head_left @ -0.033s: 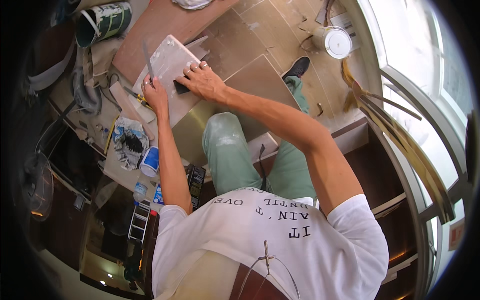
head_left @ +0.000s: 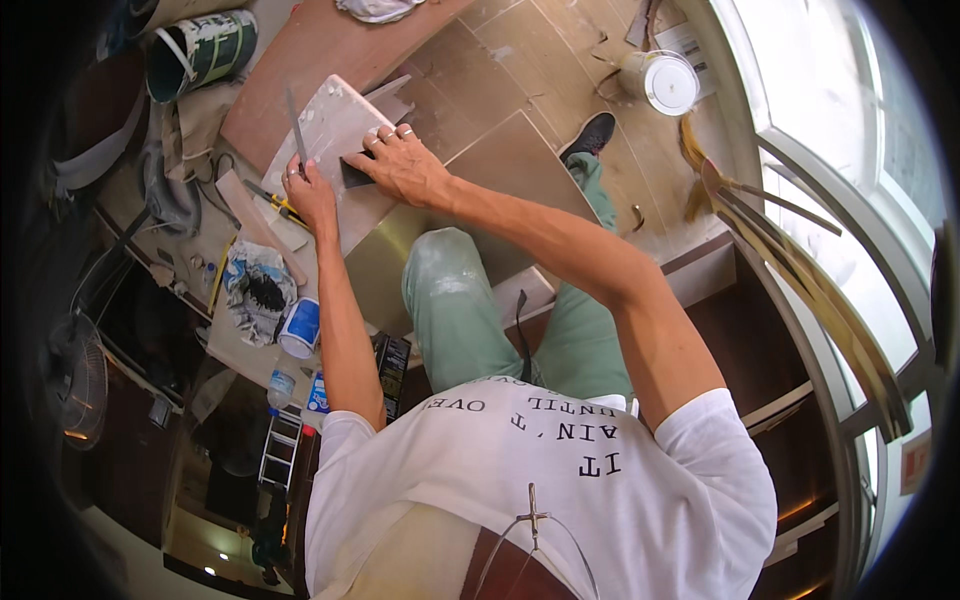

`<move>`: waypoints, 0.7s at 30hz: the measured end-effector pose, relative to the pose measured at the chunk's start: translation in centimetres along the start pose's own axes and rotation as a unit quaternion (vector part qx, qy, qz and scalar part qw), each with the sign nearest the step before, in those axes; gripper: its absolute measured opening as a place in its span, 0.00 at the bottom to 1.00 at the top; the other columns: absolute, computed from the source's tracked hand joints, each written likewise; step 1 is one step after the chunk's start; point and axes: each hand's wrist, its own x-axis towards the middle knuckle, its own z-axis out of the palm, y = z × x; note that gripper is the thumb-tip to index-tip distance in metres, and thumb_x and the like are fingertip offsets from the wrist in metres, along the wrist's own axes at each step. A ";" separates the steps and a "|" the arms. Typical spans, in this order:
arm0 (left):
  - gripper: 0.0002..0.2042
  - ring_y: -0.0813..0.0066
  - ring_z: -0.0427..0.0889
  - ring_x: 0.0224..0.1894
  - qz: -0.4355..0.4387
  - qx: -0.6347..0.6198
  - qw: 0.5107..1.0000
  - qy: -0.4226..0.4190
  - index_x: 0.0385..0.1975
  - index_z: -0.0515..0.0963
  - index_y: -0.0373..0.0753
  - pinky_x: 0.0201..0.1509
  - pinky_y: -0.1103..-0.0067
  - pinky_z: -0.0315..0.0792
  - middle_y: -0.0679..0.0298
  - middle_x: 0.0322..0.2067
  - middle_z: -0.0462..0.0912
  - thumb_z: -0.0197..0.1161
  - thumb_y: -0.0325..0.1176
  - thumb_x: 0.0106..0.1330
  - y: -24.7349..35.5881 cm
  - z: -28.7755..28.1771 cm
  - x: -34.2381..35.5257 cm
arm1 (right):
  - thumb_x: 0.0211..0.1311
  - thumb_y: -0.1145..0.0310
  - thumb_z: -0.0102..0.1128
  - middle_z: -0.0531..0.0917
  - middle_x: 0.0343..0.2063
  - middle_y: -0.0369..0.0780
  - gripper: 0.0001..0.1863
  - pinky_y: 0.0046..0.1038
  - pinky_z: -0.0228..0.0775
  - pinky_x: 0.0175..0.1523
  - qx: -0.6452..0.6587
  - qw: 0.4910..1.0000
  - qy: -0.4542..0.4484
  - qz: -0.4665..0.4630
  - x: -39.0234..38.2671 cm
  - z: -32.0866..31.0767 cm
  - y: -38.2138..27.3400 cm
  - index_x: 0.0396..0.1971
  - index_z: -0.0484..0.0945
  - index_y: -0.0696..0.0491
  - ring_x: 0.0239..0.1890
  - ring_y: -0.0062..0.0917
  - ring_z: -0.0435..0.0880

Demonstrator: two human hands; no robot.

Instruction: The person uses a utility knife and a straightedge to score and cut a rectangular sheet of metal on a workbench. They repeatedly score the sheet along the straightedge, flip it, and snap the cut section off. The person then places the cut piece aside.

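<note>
A thin grey blade (head_left: 297,130) is held in the left hand (head_left: 313,195), its fingers clamped around the lower end and its length pointed away from the body, over a pale, smeared slab (head_left: 340,112). The right hand (head_left: 405,172) is laid across the slab's right edge, with a dark flat block (head_left: 354,174) at its fingertips; whether the fingers are closed on the block cannot be told. The slab is set in front of the knees, near a reddish-brown board (head_left: 350,45). Beside the left forearm, a yellow-and-black tool (head_left: 285,207), a crumpled, dark-stained wrapper (head_left: 258,285) and a blue-and-white tub (head_left: 300,326) are seen. A green bucket (head_left: 205,52) is tipped over at the upper left.
</note>
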 end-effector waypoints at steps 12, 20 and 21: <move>0.12 0.55 0.75 0.52 0.246 -0.055 0.966 -0.048 0.49 0.81 0.39 0.61 0.62 0.65 0.55 0.45 0.80 0.59 0.29 0.68 11.4 4.4 -7.5 | 0.72 0.60 0.52 0.76 0.48 0.51 0.26 0.38 0.65 0.60 0.306 0.879 0.131 0.341 -23.0 -11.4 11.1 0.68 0.70 0.48 0.51 0.42 0.75; 0.14 0.66 0.78 0.56 0.378 0.061 0.916 -0.119 0.31 0.84 0.41 0.69 0.60 0.59 0.67 0.40 0.85 0.51 0.35 0.74 12.2 7.2 -8.9 | 0.75 0.54 0.51 0.78 0.43 0.51 0.24 0.41 0.68 0.56 0.271 0.905 0.090 0.316 -19.7 -9.1 12.1 0.68 0.71 0.38 0.46 0.45 0.76; 0.13 0.67 0.79 0.56 0.398 0.057 0.908 -0.113 0.31 0.84 0.41 0.71 0.59 0.58 0.67 0.40 0.85 0.52 0.35 0.73 12.4 7.5 -8.7 | 0.75 0.54 0.52 0.78 0.44 0.52 0.23 0.41 0.69 0.56 0.302 0.899 0.106 0.299 -16.6 -9.4 12.9 0.68 0.72 0.37 0.46 0.45 0.77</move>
